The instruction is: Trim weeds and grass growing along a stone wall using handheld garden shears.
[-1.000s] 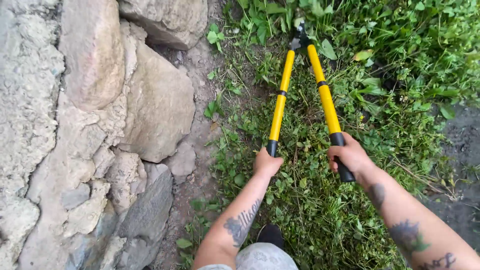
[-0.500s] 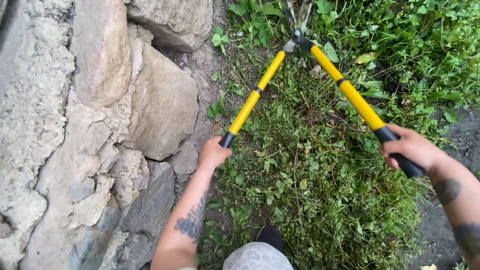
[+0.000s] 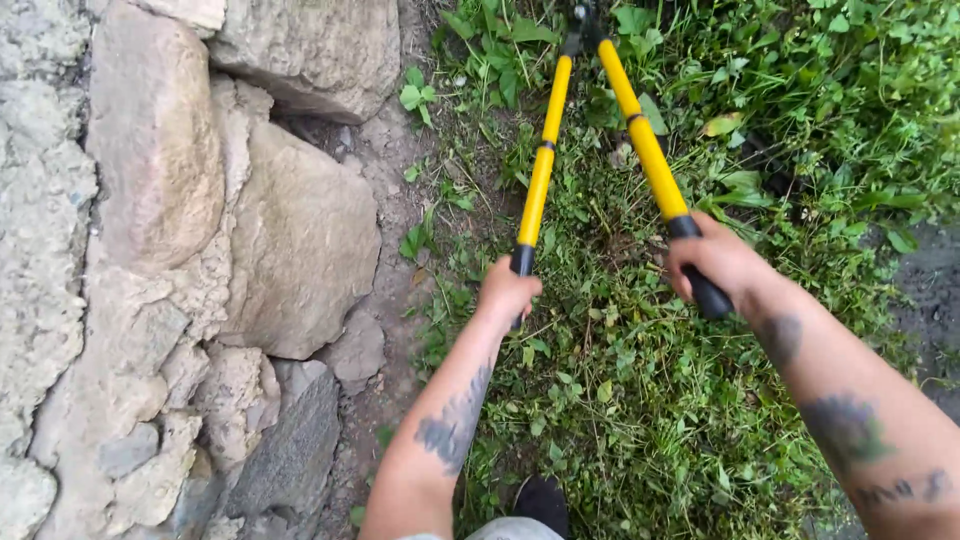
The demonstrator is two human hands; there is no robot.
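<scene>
Both hands are gripping a pair of long-handled loppers (image 3: 590, 140) with yellow shafts and black grips. The left hand (image 3: 507, 293) is wrapping closed around the black grip at the bottom of the left shaft, knuckles up, so that only a short stub of black is showing above the fist. The right hand (image 3: 722, 262) is clenching the black grip of the right shaft; the end of that grip is sticking out below the hand, toward the forearm. The two shafts are running up and away from the hands, converging into a narrow V near the top edge of the view, where the dark cutting head is lying among broad green leaves (image 3: 500, 50); the blades themselves are too hidden to tell how they are standing. The tool is hanging over a patch of low weeds and grass (image 3: 620, 400), just right of a strip of bare soil (image 3: 395, 180). A rough stone wall (image 3: 200, 250) of pale, irregular blocks is filling the left side, well apart from the left hand. A dark shoe toe (image 3: 540, 497) is showing at the bottom edge between the forearms. No packages, labels or signs are appearing.
</scene>
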